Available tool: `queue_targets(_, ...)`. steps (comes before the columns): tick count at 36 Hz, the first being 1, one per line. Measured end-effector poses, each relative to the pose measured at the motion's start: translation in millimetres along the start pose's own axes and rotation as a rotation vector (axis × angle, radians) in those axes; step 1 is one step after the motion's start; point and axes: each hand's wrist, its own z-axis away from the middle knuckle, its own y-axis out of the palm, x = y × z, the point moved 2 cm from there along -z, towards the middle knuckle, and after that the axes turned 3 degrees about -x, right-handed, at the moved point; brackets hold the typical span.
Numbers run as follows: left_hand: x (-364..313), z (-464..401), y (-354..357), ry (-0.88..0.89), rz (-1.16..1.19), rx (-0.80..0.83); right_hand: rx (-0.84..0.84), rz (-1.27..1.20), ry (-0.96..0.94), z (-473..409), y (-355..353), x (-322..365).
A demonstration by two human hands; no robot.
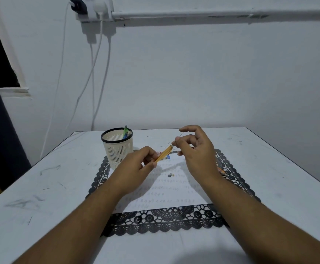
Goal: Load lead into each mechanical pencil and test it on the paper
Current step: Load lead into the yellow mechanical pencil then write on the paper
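Observation:
My left hand grips an orange mechanical pencil by its lower half, tilted up to the right above the paper. My right hand pinches a thin lead between thumb and forefinger, right at the pencil's open top end. A small grey cap lies on the paper, which carries rows of pencil marks. A lead case lies behind the pencil, partly hidden. Another orange pencil lies on the mat, to the right of my right wrist.
A cream mesh cup with several pencils stands at the mat's far left corner. The black lace mat lies under the paper on a white table. Loose leads lie on the table behind my hands. Cables hang down the wall.

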Motion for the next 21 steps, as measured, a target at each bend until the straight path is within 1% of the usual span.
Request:
queue_targets(6,3,-1,1,-0.002,0.03,-0.004,-0.001,0.027,-0.007,1,-1,-1)
queue_targets(10,2,-1,1,-0.002,0.038,-0.009,-0.004,0.107,-0.022,-1,0,-7)
queue_targets(17,6,-3,1,-0.011,0.061,-0.016,0.054,0.219,-0.057,-1,1,-13)
queue_targets(21,6,-3,1,-0.014,0.074,-0.018,0.082,0.244,-0.081,-2,0,-14)
